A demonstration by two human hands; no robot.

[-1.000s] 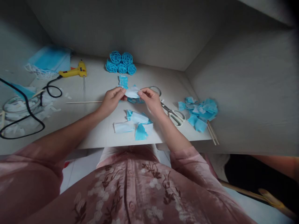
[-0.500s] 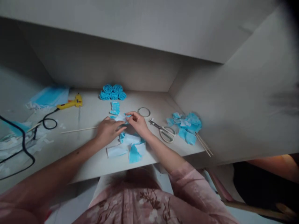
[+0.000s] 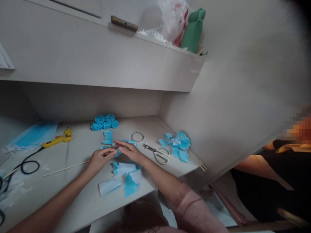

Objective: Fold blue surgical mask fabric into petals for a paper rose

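Observation:
My left hand [image 3: 99, 159] and my right hand [image 3: 128, 150] meet over the desk [image 3: 80, 197], fingers pinched together on a small blue piece of mask fabric [image 3: 118, 150] between them. Just in front of my hands lie cut blue and white fabric pieces [image 3: 125, 177]. A small folded blue piece [image 3: 107, 137] lies beyond my hands. Several finished blue fabric roses [image 3: 105, 122] sit in a cluster at the back of the desk.
Scissors [image 3: 158, 153] and a thin ring [image 3: 137, 136] lie right of my hands, then a heap of blue scraps [image 3: 177, 145] with wooden sticks [image 3: 197, 160]. A yellow glue gun [image 3: 59, 139], its black cord [image 3: 25, 165], a long stick [image 3: 65, 168] and blue masks [image 3: 32, 136] lie left. Another person [image 3: 274, 181] sits at right.
The camera has tilted up, so the desk sits lower and the shelf above shows. My hands have come closer together on the small blue piece.

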